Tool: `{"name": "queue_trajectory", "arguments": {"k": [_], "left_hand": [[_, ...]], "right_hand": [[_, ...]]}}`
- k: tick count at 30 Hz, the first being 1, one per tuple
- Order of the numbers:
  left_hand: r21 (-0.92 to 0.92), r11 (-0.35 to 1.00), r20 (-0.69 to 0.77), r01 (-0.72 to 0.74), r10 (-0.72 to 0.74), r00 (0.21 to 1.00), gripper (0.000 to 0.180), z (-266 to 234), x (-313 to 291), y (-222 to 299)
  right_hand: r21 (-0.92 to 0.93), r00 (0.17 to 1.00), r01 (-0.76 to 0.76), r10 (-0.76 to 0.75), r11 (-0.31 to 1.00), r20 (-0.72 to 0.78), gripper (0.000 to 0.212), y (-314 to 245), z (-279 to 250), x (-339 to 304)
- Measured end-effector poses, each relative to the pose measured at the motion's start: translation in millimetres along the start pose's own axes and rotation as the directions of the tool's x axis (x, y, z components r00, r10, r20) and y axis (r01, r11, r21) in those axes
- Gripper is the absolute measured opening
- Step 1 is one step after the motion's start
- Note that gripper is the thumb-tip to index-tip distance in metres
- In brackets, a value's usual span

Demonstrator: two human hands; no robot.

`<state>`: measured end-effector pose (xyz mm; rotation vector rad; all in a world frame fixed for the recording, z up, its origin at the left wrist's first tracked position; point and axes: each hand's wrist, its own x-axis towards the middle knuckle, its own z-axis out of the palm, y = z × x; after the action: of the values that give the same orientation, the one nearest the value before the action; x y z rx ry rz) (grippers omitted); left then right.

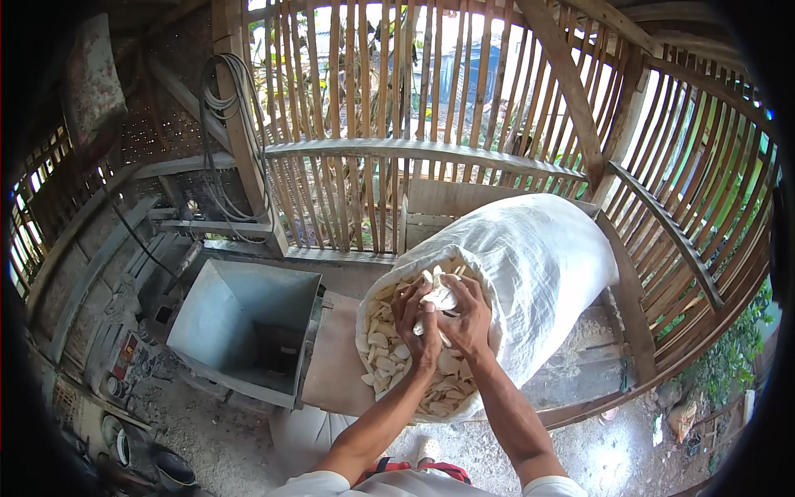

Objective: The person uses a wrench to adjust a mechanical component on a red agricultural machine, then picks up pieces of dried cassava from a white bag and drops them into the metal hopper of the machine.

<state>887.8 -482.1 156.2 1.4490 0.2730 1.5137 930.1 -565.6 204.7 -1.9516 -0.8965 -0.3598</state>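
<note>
A clump of pale slices [441,294] is gripped between the left hand [411,311] and the right hand [470,319], the fingers of both being curled around it from either side. The clump is held above the mouth of a white sack [538,257], which is filled with loose pale slices [383,349] of the same kind. The sack is laid over with its mouth toward the near left and its body stretched to the far right, supported on a wooden platform [580,348]. To the left, beside a flat board [338,364], a metal hopper [219,306] is set. On the far side, the space is enclosed by a slatted wall [389,148], and at the far left a looped cable [209,166] is hung on a post.
</note>
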Motion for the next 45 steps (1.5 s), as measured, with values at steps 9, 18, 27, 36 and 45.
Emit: {"name": "queue_trajectory", "arguments": {"k": [9,18,27,36,45], "left_hand": [[0.098,0.969,0.128,-0.228,0.215,0.968,0.033,-6,47,42],[0.156,0.953,0.176,-0.259,0.231,0.957,0.027,-19,46,45],[0.164,0.917,0.142,-0.363,0.342,0.929,0.027,-22,79,78],[0.461,0.668,0.079,-0.585,0.625,0.776,0.023,-114,185,150],[0.67,0.693,-0.034,-0.265,0.385,0.922,0.024,-227,200,116]], "right_hand": [[0.163,0.983,0.081,-0.052,0.983,-0.176,0.057,-23,-3,20],[0.32,0.986,-0.039,0.088,0.947,-0.14,0.052,-19,14,6],[0.421,0.977,0.06,0.033,0.905,-0.21,0.055,-57,3,30],[0.721,0.967,0.255,-0.167,0.644,-0.193,0.053,-190,70,81],[0.821,0.947,-0.066,-0.225,0.568,0.231,0.05,-228,175,63]]}}
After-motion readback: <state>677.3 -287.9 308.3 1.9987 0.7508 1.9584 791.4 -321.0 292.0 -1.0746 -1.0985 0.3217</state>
